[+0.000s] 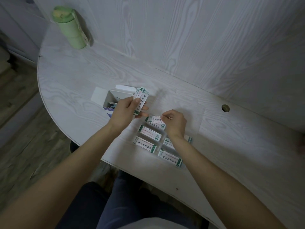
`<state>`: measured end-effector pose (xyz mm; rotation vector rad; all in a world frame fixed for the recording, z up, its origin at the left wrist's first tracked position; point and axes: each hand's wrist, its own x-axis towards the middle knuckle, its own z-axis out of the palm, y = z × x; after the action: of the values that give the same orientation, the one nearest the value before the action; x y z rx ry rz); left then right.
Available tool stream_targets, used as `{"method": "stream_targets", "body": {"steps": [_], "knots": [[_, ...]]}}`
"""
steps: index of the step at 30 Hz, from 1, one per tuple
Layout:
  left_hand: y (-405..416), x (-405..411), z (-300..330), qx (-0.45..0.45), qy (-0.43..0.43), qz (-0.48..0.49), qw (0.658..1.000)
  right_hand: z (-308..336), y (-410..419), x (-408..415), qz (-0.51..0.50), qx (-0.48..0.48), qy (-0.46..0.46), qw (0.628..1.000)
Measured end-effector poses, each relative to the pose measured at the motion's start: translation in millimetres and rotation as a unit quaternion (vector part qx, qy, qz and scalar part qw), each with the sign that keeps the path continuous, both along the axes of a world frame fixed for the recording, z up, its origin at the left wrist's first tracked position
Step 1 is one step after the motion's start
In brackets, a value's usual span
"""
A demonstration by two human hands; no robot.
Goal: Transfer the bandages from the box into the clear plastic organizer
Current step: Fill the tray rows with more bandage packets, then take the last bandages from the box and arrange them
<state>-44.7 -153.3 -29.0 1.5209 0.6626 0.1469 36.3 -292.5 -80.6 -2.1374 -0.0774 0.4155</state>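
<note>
The bandages are split three ways. Several wrapped strips already lie flat in the organizer, whose clear walls are hard to trace against the pale counter; each strip's long axis runs roughly from upper left to lower right, row after row toward the near edge. A small stack stands almost upright in the left hand, fingers and thumb curled round its lower half, top end leaning away to the right. One more strip is pinched at its right end by the right hand, and it hangs just over the topmost filled row, lying close to the same slant as the strips below it.

That is what the next move turns on, I judge: the pinched strip is already nearly in line with its slot and only needs lowering, while the stack sits just to the left and slightly farther from the body, within easy reach of the right hand for the next pick. The two hands are near each other but not touching.

Behind the left hand the box stands open on the counter, flap up, with a few more pieces visible inside. Far off at the back left corner is a green bottle. A round hole shows in the counter to the right.
</note>
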Motion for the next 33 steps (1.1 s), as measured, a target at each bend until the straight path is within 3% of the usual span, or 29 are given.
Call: {"method": "stream_targets", "body": {"steps": [4, 11, 13, 15, 17, 18, 22, 33], "knots": [[1.9, -2.9, -1.6, -0.007, 0.002, 0.000, 1.000, -7.3, 2.9, -4.4, 0.071, -0.058, -0.048, 0.995], [-0.1, -3.2, -0.7, 0.029, 0.012, -0.008, 0.999, -8.6, 3.1, -2.9, 0.175, -0.237, -0.139, 0.945], [-0.5, -2.7, 0.4, 0.030, 0.010, -0.008, 0.999, -1.0, 3.2, -0.6, 0.173, -0.188, -0.128, 0.958], [0.7, -2.5, 1.3, 0.010, 0.012, 0.005, 1.000, 18.8, 5.1, 3.7, 0.134, -0.008, -0.046, 0.990], [1.5, -0.8, 1.7, 0.006, 0.021, 0.015, 1.000, 43.0, 5.9, 10.6, 0.112, 0.159, 0.064, 0.979], [1.4, -0.4, 2.7, 0.008, 0.026, 0.010, 1.000, 50.8, 6.4, 13.3, 0.124, 0.187, 0.092, 0.970], [-4.3, 0.9, 13.5, -0.021, 0.008, -0.022, 1.000, 60.7, 10.6, 17.8, 0.180, 0.193, 0.072, 0.962], [-3.4, 3.9, 25.4, 0.023, 0.034, 0.005, 0.999, 67.9, 2.9, 17.1, 0.169, 0.217, 0.062, 0.959]]}}
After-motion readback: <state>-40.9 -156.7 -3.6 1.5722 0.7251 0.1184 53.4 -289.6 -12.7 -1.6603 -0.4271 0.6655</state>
